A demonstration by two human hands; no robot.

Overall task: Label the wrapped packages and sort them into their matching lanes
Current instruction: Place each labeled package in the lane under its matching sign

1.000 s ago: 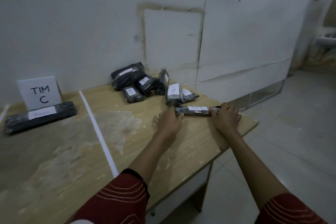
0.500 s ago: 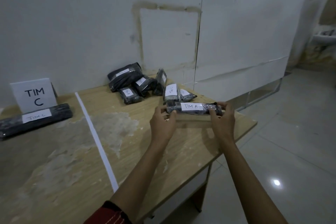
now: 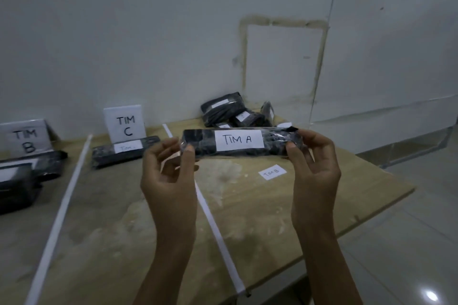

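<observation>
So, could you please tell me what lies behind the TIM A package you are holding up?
Behind the TIM A package, a pile of black wrapped packages sits by the wall; the package hides the pile's lower part.

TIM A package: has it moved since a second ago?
Yes. The TIM A package lay flat on the table then; now the left hand and right hand hold its ends, raised off it.

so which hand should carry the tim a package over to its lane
Left, probably. The TIM C sign and TIM B sign run leftward, so lane A likely lies beyond, unseen. The left hand pinches the package at that end.
</observation>
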